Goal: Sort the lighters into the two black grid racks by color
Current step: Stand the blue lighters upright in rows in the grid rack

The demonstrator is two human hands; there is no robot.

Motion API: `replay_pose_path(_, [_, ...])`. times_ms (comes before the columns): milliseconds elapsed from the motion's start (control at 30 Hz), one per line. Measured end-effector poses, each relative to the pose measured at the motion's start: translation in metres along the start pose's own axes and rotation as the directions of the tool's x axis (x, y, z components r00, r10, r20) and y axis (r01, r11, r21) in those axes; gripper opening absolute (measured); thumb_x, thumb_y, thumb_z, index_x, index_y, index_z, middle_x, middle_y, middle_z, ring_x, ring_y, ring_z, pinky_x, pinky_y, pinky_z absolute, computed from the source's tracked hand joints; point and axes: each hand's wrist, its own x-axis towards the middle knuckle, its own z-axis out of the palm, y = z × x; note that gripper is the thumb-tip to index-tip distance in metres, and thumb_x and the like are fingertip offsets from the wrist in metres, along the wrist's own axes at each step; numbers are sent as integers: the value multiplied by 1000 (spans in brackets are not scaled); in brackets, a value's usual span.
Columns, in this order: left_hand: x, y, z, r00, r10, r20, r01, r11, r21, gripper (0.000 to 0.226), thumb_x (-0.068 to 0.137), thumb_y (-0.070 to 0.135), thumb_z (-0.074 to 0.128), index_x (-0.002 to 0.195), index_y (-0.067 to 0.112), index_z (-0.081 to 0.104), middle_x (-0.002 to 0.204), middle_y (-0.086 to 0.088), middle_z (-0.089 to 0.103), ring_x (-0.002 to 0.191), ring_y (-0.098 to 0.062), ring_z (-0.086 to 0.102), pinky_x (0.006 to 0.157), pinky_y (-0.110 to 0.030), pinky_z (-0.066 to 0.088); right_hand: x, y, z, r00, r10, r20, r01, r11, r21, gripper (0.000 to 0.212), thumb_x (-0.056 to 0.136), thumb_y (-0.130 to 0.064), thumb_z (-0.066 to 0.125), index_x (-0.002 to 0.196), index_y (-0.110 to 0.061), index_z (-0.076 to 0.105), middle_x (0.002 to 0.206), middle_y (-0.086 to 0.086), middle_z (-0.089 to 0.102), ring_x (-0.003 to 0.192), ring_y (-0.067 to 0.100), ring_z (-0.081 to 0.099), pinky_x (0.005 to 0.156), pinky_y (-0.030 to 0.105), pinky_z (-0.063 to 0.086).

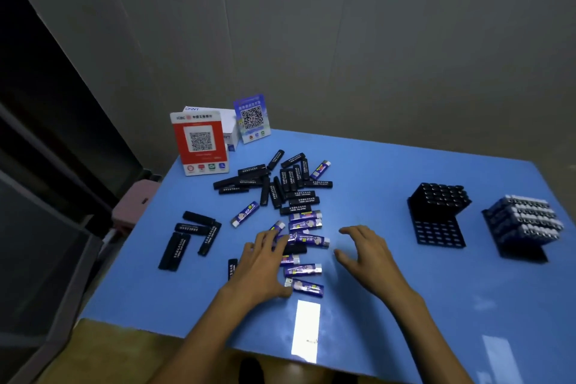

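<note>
Here: two racks [438,215], two hands [265,262] over lighters [304,238].

Left hand [265,262]: I see it flat over blue lighters [304,238], frame centre.
Right hand [366,254]: fingers spread, holding nothing.
Racks [436,215]: right side, partly filled.

Blue bench [405,305], glossy, with a bright rectangular light reflection near its front edge. At the far left corner: red-and-white QR code stand [200,142], upright; white box [229,125] just behind it; blue QR code stand [252,118] beside the box. Pink stool [132,206] left of the bench. Grey wall [343,40] behind.
</note>
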Motion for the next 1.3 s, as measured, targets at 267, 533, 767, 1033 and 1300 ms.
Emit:
replay_pose_path(267, [23, 0, 26, 992, -22, 120, 17, 999, 37, 129, 67, 63, 72, 152, 24, -15, 159, -10, -23, 146, -34, -18, 116, -61, 4, -18, 5, 2, 996, 81, -34, -81, 997, 7, 40, 89, -31, 65, 126, -18, 56, 135, 2, 54, 123, 24, 50, 103, 29, 31])
replay_pose_path(533, [48, 6, 23, 972, -152, 182, 154, 988, 0, 141, 60, 66, 75, 150, 21, -24, 158, -16, -19, 146, -41, -6, 112, -64, 13, -10, 20, 1, 997, 70, -19, -70, 998, 2, 38, 89, -35, 61, 123, -19, 57, 124, -1, 59, 113, 24, 55, 102, 34, 37])
replay_pose_path(767, [63, 13, 25, 991, -81, 103, 80, 997, 18, 134, 59, 59, 76, 153, 20, -11, 159, -11, -5, 145, -33, 0, 117, -52, 11, 5, 37, 4, 999, 38, -10, -38, 999, 11, 38, 86, -43, 52, 117, -22, 56, 117, -6, 60, 105, 19, 58, 98, 35, 42])
replay_pose_path(1033, [78, 18, 25, 997, -25, 74, 23, 1000, 21, 97, 58, 55, 70, 141, 30, 25, 154, -8, 12, 139, -32, 11, 113, -49, 15, 10, 51, 1, 999, 38, -20, -37, 998, 49, 35, 88, -32, 63, 121, -23, 58, 115, -7, 61, 107, 18, 57, 101, 33, 39])
replay_pose_path(1300, [74, 10, 30, 1000, 10, -22, -7, 995, 99, 68, 73, 40, 58, 136, 28, 34, 143, -5, 26, 127, -27, 25, 105, -41, 25, 12, 55, 2, 999, 42, -2, -42, 998, 50, 34, 89, -30, 64, 120, -20, 59, 117, -3, 62, 107, 20, 56, 97, 25, 32])
